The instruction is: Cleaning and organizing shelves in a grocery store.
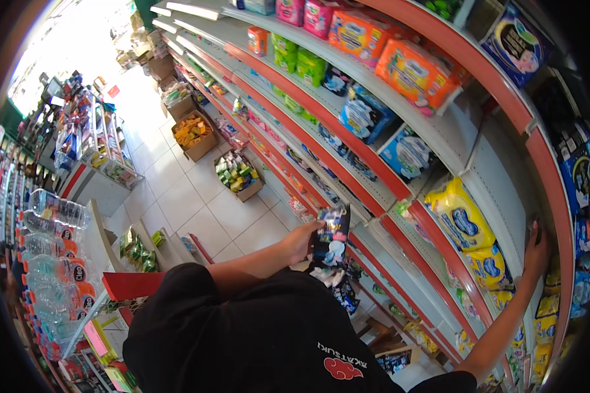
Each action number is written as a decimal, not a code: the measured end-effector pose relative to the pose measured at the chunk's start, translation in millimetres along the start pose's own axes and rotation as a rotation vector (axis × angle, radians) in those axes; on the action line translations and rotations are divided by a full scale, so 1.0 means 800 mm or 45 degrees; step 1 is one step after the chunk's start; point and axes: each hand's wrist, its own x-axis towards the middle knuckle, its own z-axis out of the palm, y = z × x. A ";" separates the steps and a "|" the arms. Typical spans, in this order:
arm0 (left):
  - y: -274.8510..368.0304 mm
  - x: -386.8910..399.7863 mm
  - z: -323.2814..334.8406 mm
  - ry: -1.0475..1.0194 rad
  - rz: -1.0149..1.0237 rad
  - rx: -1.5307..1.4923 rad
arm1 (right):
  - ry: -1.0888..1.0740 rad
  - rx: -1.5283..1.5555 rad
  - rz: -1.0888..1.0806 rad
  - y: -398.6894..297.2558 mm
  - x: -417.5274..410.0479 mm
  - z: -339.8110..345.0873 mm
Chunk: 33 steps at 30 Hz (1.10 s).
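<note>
My left hand grips a dark, glossy plastic pack with a blue and white picture, held in front of my chest. More dark packs show just below it, partly behind my body; what supports them is hidden. On the right, my right hand reaches onto a grey metal shelf with fingers apart and nothing visible in it. Yellow soft packs stand on the shelf below that hand. Smaller yellow packs lie on its own shelf level, nearer to me.
Orange packs and blue packs stand along the red-edged shelving. Open cartons of orange packets and small mixed boxes sit on the tiled floor. Large water bottles line the left. A glass-sided counter is farther off.
</note>
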 end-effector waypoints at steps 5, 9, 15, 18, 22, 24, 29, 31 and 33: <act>0.026 0.035 0.006 -0.050 0.198 0.081 | -0.029 0.106 -0.035 -0.022 0.009 -0.012; 0.038 0.047 0.003 -0.038 0.243 0.016 | 0.014 0.181 0.017 -0.007 0.012 -0.002; 0.025 0.031 0.008 -0.026 0.266 0.067 | 0.251 0.023 -0.008 0.013 0.003 0.004; 0.016 0.038 -0.013 0.046 0.308 0.168 | 0.480 0.127 -0.403 0.016 -0.021 -0.020; 0.039 0.026 -0.037 -0.054 0.364 0.167 | 0.812 0.782 0.094 -0.113 -0.160 -0.061; 0.065 0.017 -0.045 -0.139 0.355 0.170 | 0.401 1.260 -0.162 -0.172 -0.242 0.009; 0.160 0.042 -0.109 -0.323 0.311 0.484 | -0.994 2.249 -0.033 -0.557 -0.334 -0.023; 0.213 0.045 -0.147 -0.265 0.341 0.726 | -1.075 2.389 -0.026 -0.643 -0.318 -0.022; 0.290 0.039 -0.198 -0.252 0.337 0.802 | -1.263 2.097 0.135 -0.719 -0.295 -0.027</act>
